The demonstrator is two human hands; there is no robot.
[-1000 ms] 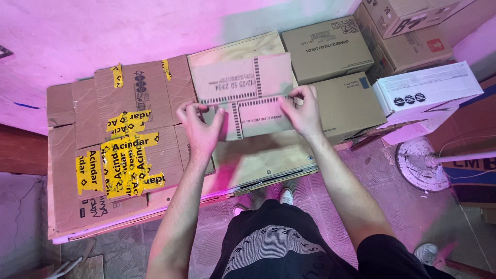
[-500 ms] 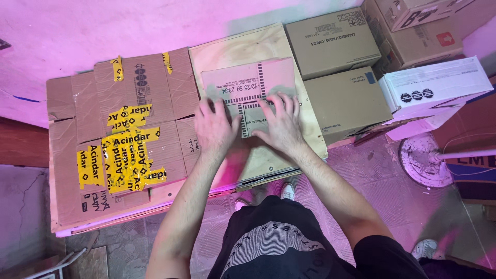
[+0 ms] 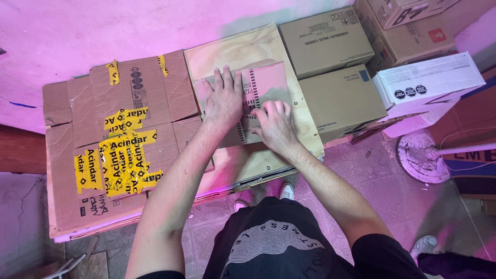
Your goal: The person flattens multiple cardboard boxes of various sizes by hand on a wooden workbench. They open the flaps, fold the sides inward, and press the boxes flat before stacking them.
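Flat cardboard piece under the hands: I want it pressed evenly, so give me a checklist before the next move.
1. Left hand flat on cardboard piece: ok.
2. Right hand flat on it, lower right: ok.
3. Piece lies fully on the wooden board: ok.
4. Piece square with the board's edges: cannot tell.
5. Brown boxes clear of the piece: ok.
6. Crease under the palms: cannot tell.

Pink-lit wall [image 3: 103, 26], tiled floor [image 3: 382, 175]
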